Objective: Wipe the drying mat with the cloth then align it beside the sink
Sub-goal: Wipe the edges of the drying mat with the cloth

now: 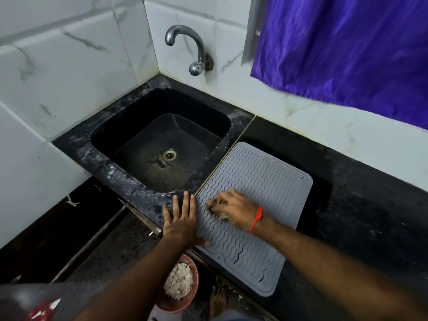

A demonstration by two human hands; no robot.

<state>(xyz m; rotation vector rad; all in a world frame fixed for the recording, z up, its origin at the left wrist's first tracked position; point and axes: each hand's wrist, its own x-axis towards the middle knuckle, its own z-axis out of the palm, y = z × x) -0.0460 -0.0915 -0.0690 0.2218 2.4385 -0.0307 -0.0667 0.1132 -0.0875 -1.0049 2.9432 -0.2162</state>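
Left hand (181,218) flat at grey mat (252,205) edge, right hand (231,208) grip around cloth (220,210)

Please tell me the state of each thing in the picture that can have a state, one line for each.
drying mat: flat on the counter, its long edge along the seam beside the sink
cloth: bunched under the right hand
right hand: grips the cloth on the mat
left hand: fingers straight, pressing the mat's edge
sink: empty, drain uncovered
tap: no water running
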